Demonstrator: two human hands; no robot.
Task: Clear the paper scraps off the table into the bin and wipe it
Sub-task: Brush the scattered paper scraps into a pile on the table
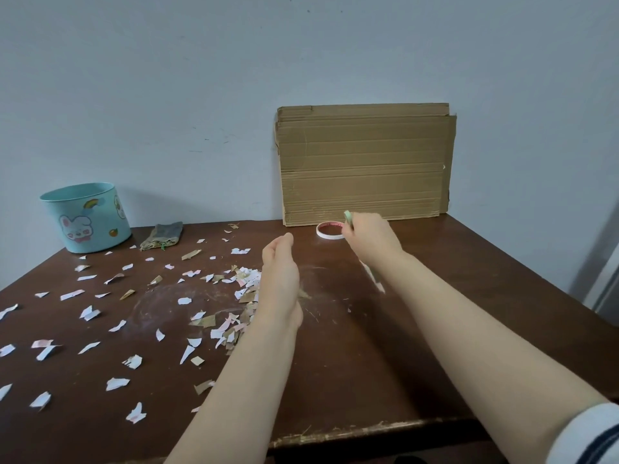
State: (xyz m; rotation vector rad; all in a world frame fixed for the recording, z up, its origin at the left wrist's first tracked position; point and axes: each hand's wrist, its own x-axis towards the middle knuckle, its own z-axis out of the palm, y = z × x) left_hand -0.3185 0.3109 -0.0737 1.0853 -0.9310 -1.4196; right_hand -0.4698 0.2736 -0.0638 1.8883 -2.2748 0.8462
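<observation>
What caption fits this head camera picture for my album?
Left hand gathers paper scraps on the brown table; right hand grips something green by a tape roll; blue bin stands far left.

Readable text: none in this view.
Bin (pixel 87 220): printed cartoon pictures only (a rabbit, a rainbow, a small orange fruit), with no letters or numbers among them.
Cardboard sheet (pixel 365 165): plain brown face with no legible print.
Tape roll (pixel 321 233): no label can be read.
Paper scraps (pixel 247 278): too small to tell any print.
Green object (pixel 348 217): blurred, nothing legible.
</observation>
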